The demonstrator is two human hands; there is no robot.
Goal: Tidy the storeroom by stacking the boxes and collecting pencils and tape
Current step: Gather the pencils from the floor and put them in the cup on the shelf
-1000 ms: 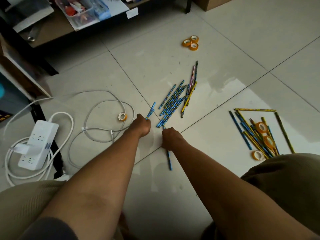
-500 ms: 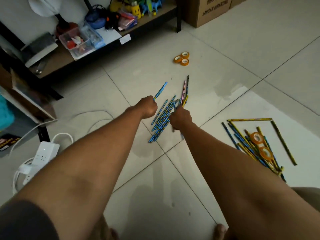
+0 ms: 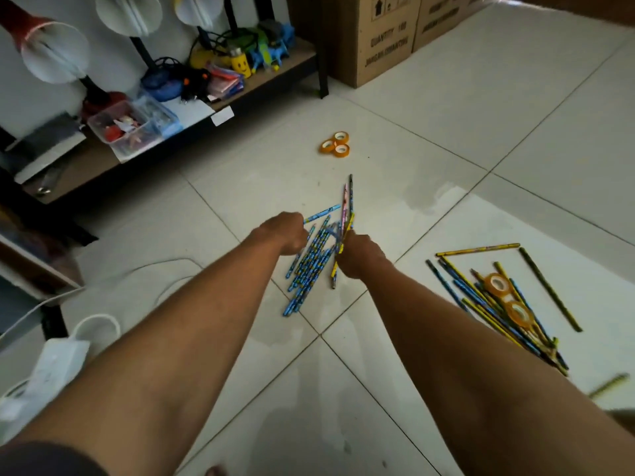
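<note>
R hand (image 3: 360, 257) now grips yellow pencils (image 3: 343, 242); L hand (image 3: 285, 233) still holds blue pencil (image 3: 321, 213).

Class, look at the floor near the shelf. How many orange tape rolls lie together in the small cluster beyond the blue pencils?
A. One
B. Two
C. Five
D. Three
D: the cluster of orange tape rolls shows three rings touching one another on the white tiled floor, beyond the heap of blue pencils.

Both bare arms reach forward and down, left hand (image 3: 285, 233) and right hand (image 3: 360, 257) curled into fists, knuckles up
</note>
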